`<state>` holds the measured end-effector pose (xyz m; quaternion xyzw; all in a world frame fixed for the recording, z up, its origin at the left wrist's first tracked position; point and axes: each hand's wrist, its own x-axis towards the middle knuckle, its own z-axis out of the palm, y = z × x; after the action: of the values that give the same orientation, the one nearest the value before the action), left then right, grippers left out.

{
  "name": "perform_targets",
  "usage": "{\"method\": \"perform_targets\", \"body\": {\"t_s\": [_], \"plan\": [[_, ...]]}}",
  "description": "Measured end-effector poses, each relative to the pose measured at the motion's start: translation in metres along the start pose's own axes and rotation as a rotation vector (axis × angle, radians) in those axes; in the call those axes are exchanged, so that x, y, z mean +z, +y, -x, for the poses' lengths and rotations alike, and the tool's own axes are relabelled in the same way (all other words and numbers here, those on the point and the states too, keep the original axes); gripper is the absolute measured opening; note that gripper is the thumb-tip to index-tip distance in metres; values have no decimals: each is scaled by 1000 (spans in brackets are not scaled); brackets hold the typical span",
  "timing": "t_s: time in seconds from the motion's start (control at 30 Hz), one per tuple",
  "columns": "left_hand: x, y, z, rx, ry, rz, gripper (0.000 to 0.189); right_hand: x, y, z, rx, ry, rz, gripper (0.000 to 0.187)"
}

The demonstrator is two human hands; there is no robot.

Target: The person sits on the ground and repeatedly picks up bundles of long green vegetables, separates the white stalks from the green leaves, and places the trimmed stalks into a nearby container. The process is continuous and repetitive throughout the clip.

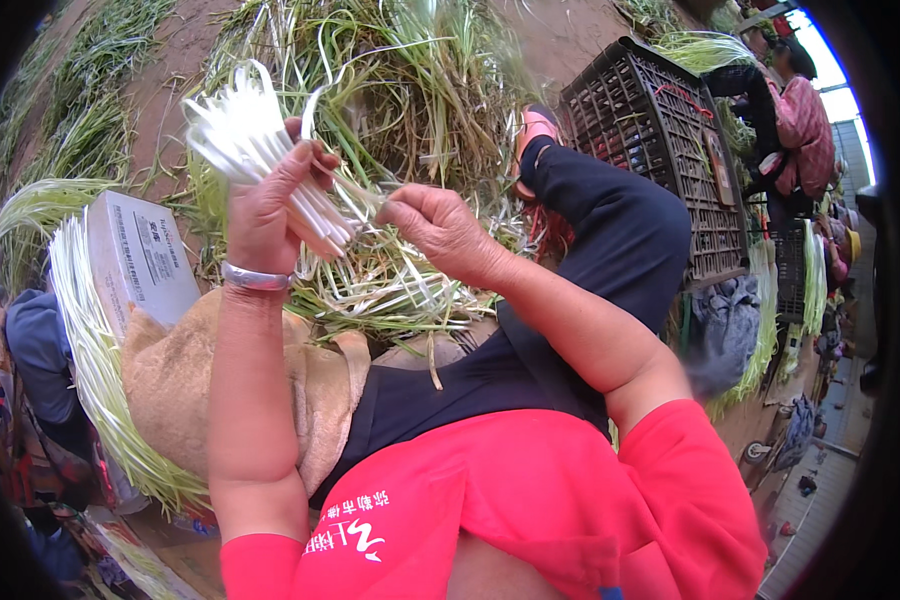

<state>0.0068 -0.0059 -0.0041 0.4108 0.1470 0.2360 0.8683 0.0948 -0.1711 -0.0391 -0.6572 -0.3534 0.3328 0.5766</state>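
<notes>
My left hand (270, 202), with a metal bracelet at the wrist, grips a bundle of white leafy-vegetable stalks (236, 135). The stalks fan out beyond the thumb, and shorter ends stick out below the palm. A single pale stalk (309, 112) curves up beside the fingers. Close by on the right, my right hand (435, 221) pinches a thin pale strip (356, 192) that runs back to the left hand's fingers. Beneath both hands lies a litter of white and green trimmings (390, 292). Beyond them is a large heap of long green stalks (412, 97).
A dark plastic crate (664, 142) stands at the right, beyond my bent leg (607, 210). At the left, a printed carton (142, 255) lies beside a long bundle of pale stalks (94, 345) and a brown cloth (172, 375). Other people (802, 127) sit at both sides.
</notes>
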Motion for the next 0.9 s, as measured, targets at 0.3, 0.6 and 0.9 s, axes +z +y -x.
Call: {"method": "perform_targets", "body": {"t_s": [0.3, 0.6, 0.9], "plan": [[-44, 94, 8, 160, -292, 628, 32, -20, 79, 26, 287, -249, 815, 23], [-52, 69, -4, -88, -211, 1033, 17, -17, 21, 27, 290, -215, -289, 27], [-42, 58, -2, -13, 53, 859, 16, -10, -46, 29, 193, -287, -555, 36]]}}
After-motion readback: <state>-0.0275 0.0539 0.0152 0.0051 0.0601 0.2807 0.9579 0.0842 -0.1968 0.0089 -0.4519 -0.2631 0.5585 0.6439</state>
